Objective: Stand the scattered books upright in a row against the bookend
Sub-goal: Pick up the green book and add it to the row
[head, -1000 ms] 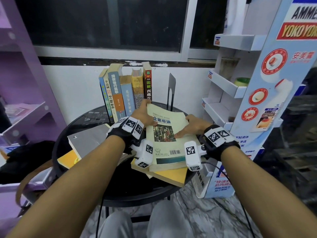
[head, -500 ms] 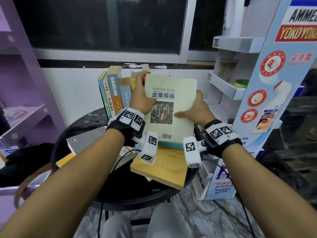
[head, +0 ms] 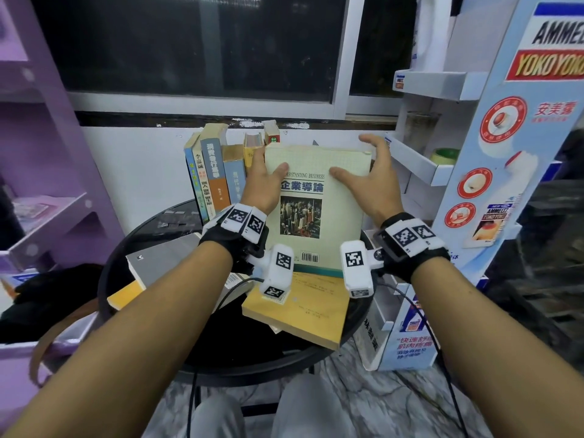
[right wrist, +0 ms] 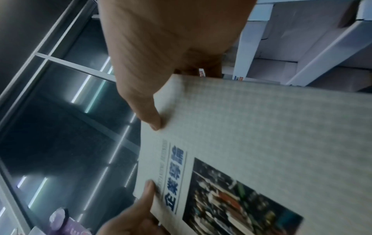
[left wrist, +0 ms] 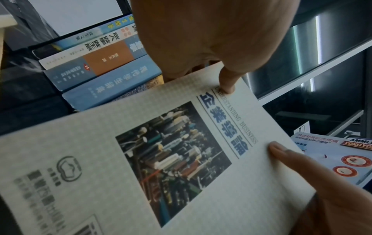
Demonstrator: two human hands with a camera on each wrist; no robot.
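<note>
A pale green book (head: 316,213) titled "Understanding Business" stands upright above the round black table (head: 221,346), its cover facing me. My left hand (head: 264,172) grips its upper left edge, thumb on the cover and fingers behind. My right hand (head: 363,165) holds the upper right corner, thumb on the cover (right wrist: 154,120) and fingers spread past the edge. Just left of it, several books stand in a row (head: 215,175), also visible in the left wrist view (left wrist: 104,63). The held book hides the bookend. A yellow book (head: 303,311) lies flat in front, and a grey book (head: 164,257) lies at the left.
A purple shelf unit (head: 47,184) stands to the left. A white and blue cardboard display stand (head: 493,172) crowds the table's right side. The white wall and a dark window (head: 202,42) are behind the row.
The pale green book rose from lying flat on the yellow book to upright, and moved back toward the row. Both hands slid up to its top corners.
</note>
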